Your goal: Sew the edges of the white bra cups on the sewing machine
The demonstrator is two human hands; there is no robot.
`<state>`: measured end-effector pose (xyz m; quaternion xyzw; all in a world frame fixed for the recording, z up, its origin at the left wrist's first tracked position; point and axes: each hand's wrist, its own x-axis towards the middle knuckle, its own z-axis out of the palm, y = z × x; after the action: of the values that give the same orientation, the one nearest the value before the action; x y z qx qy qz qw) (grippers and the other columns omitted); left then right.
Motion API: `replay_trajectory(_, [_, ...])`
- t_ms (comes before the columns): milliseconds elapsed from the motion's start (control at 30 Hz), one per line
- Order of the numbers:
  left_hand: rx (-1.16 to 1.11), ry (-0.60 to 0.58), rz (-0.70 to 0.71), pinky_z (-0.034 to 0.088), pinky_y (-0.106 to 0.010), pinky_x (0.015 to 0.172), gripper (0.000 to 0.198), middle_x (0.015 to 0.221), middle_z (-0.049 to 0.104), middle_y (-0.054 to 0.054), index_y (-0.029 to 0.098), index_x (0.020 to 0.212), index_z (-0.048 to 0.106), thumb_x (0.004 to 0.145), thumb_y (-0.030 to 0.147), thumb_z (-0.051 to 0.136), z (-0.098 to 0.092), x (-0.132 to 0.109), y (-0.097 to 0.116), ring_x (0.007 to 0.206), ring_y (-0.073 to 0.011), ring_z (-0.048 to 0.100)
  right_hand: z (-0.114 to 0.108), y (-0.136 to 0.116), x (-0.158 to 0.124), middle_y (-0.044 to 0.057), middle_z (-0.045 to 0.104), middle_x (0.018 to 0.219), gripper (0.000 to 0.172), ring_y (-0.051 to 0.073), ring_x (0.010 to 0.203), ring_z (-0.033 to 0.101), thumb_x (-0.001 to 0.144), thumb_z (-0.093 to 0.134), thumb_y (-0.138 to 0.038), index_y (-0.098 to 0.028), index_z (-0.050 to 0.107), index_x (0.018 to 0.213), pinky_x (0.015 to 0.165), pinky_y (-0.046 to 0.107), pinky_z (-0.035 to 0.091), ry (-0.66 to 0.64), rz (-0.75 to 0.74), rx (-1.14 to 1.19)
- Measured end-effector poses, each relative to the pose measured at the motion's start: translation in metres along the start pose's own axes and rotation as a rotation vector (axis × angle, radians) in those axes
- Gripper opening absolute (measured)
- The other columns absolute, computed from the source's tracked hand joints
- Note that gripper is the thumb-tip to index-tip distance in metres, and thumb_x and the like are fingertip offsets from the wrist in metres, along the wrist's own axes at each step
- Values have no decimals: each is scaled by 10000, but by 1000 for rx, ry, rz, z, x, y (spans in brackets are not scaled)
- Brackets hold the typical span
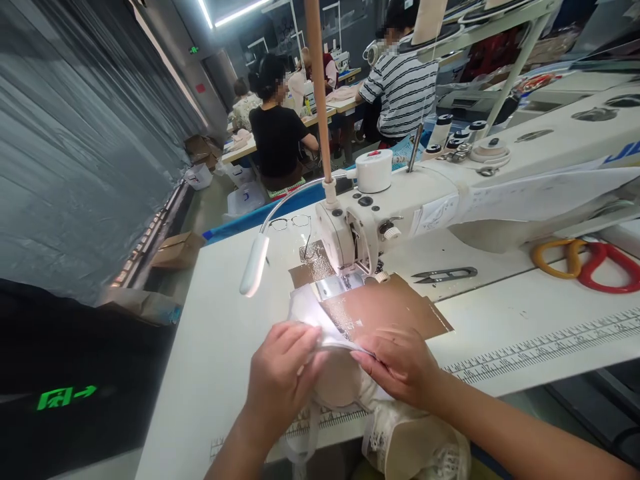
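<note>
Well, a lamp hangs at ten o'clock; my left hand pinches the white cloth, closed on its near edge, at six o'clock from the sewing machine head; my right hand pinches that edge too; scissors lie towards three o'clock.

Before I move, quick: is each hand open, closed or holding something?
Left hand: closed, pinching the white fabric between thumb and fingers.
Right hand: closed, pinching the folded edge of the same fabric.
</note>
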<state>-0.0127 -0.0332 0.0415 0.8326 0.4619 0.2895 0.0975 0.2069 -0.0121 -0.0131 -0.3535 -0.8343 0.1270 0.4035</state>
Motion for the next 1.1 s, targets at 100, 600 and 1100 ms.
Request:
replay_trajectory(100, [-49, -109, 45, 439, -305, 661, 182, 676, 603, -39, 188, 976, 636, 865, 180, 492, 9, 6, 1, 695, -181, 540, -1, -2, -2, -15, 514, 550, 169, 109, 509, 380, 874, 481, -211, -176, 560, 729, 536, 257, 246, -10, -57, -53])
replay_trajectory(600, [233, 167, 507, 393, -297, 544, 169, 551, 576, -14, 141, 990, 568, 824, 145, 542, 27, -7, -27, 531, -149, 485, -46, -10, 6, 38, 597, 813, 177, 150, 699, 563, 915, 320, -153, -222, 470, 979, 621, 254, 437, -211, 150, 217])
replay_trajectory(1100, [252, 139, 539, 440, -335, 611, 221, 624, 633, -40, 111, 1014, 612, 796, 141, 590, 28, -19, -35, 602, -168, 557, -45, -24, 21, 27, 602, 785, 181, 120, 647, 491, 885, 461, -134, -229, 571, 992, 583, 230, 365, -305, -48, 152])
